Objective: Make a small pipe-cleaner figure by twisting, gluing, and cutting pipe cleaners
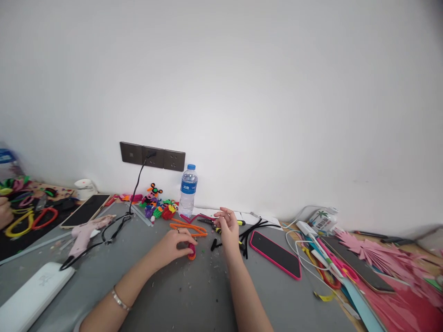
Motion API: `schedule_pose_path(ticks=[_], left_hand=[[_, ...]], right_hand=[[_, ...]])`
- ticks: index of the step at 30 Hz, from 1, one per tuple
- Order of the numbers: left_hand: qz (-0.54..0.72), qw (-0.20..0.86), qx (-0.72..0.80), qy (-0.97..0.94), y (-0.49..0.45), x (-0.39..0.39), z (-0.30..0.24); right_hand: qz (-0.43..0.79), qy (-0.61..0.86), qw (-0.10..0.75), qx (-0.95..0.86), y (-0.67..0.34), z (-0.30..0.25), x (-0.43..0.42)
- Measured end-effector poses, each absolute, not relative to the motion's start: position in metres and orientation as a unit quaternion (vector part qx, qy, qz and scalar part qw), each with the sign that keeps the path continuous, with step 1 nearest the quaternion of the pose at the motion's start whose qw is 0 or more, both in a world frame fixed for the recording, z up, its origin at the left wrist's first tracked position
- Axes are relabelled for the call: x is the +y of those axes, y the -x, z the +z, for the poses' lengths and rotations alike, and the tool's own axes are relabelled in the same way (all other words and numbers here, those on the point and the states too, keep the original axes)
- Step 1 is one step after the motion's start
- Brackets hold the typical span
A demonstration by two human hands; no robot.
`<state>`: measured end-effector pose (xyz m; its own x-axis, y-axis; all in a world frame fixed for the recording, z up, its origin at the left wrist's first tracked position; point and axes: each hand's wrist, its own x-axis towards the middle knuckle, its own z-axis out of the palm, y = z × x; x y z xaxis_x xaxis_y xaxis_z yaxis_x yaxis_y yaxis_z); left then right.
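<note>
My left hand point(178, 247) pinches a small pink and orange pipe-cleaner piece point(191, 252) between thumb and fingers, low over the grey table mat. My right hand point(228, 228) is raised to the right of it, its fingers apart and nothing visible in them. Just behind that hand lie pliers point(206, 221) with yellow and black handles, partly hidden by it. Orange pipe cleaners point(188, 227) lie bent beyond my left hand, with a magenta pipe cleaner point(188, 219) behind them. Black pipe cleaners point(254, 229) spread out to the right of my right hand.
A water bottle point(188, 190) stands against the wall beside colourful pipe-cleaner figures point(161, 207). To the left lie a pink glue gun point(82, 237) with its cord and a phone point(86, 211). A pink-cased phone point(275, 254) and paper crafts point(377, 258) are right. Another person's hand point(4, 213) shows far left.
</note>
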<state>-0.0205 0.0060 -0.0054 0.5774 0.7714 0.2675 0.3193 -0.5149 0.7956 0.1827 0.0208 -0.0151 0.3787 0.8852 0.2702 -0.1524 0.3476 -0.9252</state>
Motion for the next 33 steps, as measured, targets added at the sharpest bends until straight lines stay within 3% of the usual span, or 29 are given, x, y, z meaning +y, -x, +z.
schedule_pose_path(ticks=[14,22,33], left_hand=[[0.297,0.353,0.297,-0.836,0.02,0.007,-0.004],[0.264,0.333,0.307,-0.852,0.024,0.007,-0.004],[0.25,0.304,0.341,-0.854,0.021,0.002,-0.002]], right_hand=[[0.349,0.443,0.718,-0.409,-0.182,-0.017,0.024],[0.399,0.432,0.665,-0.46,-0.179,-0.024,0.026],[0.402,0.444,0.665,-0.447,-0.18,-0.018,0.025]])
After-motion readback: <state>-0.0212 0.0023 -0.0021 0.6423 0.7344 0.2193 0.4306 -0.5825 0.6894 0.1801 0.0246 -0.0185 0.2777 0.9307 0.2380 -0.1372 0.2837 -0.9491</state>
